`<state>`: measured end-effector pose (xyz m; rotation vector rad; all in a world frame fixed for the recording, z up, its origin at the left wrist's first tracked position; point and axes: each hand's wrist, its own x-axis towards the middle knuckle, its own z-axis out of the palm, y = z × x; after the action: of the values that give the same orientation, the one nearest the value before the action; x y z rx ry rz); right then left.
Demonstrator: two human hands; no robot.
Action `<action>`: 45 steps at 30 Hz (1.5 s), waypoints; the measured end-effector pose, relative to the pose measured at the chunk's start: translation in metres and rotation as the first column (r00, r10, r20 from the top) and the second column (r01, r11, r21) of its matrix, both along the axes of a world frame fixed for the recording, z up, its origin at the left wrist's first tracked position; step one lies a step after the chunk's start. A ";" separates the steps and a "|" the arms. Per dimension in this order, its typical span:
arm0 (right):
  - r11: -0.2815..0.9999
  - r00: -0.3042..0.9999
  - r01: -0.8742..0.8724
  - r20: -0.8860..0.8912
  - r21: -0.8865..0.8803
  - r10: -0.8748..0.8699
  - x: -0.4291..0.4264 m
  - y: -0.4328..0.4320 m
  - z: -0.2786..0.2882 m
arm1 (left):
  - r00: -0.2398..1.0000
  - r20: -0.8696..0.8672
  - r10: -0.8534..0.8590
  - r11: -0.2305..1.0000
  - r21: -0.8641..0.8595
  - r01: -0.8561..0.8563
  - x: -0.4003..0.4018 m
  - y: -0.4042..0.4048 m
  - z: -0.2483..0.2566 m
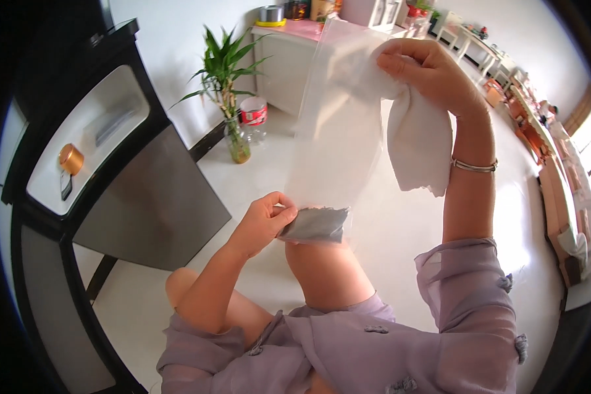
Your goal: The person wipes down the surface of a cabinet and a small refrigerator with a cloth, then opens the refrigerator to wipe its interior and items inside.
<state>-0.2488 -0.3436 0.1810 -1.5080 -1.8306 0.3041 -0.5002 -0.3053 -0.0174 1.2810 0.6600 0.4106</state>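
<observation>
A long clear plastic bag (335, 147) hangs in front of me, its lower end above my knee. Dark grey contents (320, 224), whose kind I cannot tell, lie across the bottom of the bag. My left hand (266, 216) pinches that bottom corner between thumb and fingers. Higher up at the right, my right hand (418, 69) grips a white cloth or tissue (418, 143) against the bag's upper side. The cloth's loose end dangles beneath the palm. Whether the right fingers also pinch the plastic is hidden.
At left stands a black cabinet (152, 197) with an open white compartment (44, 189) holding a copper-coloured lid (71, 158). Bamboo stalks stand in a glass vase (237, 143) beside a plastic bottle (254, 115). A pink-topped counter (295, 30) is behind; a wooden-framed sofa (554, 182) lines the right.
</observation>
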 end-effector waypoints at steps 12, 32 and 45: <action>0.982 0.999 0.046 -0.014 0.186 -0.044 -0.027 -0.168 -0.007 | 0.969 0.205 -0.135 0.980 -0.119 0.162 0.051 -0.039 -0.002; 0.996 0.946 0.094 0.310 0.008 -0.091 -0.134 -0.367 -0.024 | 0.862 0.322 -0.391 0.827 -0.287 0.483 0.082 -0.146 0.011; 0.998 0.963 0.001 0.271 0.064 -0.019 -0.140 -0.388 -0.001 | 0.659 0.318 -0.682 0.698 0.014 0.716 0.039 -0.177 0.000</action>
<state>-0.3887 -0.7313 0.1801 -1.5763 -2.0228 0.0335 -0.4616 -0.4824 -0.0169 1.2269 -0.1097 -0.0867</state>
